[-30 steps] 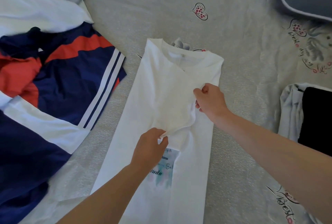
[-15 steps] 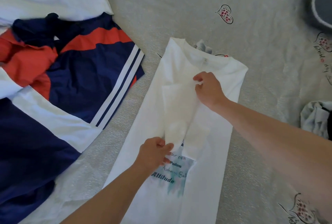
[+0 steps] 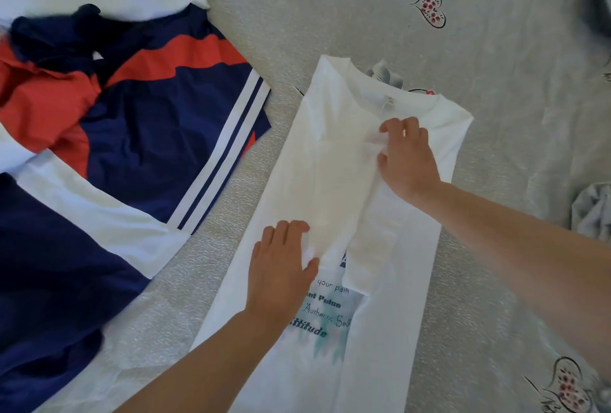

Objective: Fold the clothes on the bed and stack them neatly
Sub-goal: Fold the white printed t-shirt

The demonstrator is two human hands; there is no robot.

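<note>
A white T-shirt (image 3: 390, 280) lies lengthwise in the middle of the frame on the grey bed (image 3: 330, 15), collar toward the top, both sides already turned in so it forms a long narrow strip; that shape suggests the side folds are done and only the crosswise fold is left. The left hand (image 3: 281, 273), at lower centre, rests on the left flap with fingers fairly straight and thumb spread, apparently pressing the sleeve flat so it will not spring open. The right hand (image 3: 408, 158), just below the collar, has fingers curled and pinches a small ridge of cloth at the flap's upper end, probably to pull it straight. At the left of the frame a navy, red and white jacket (image 3: 148, 121) lies unfolded, waiting its turn.
</note>
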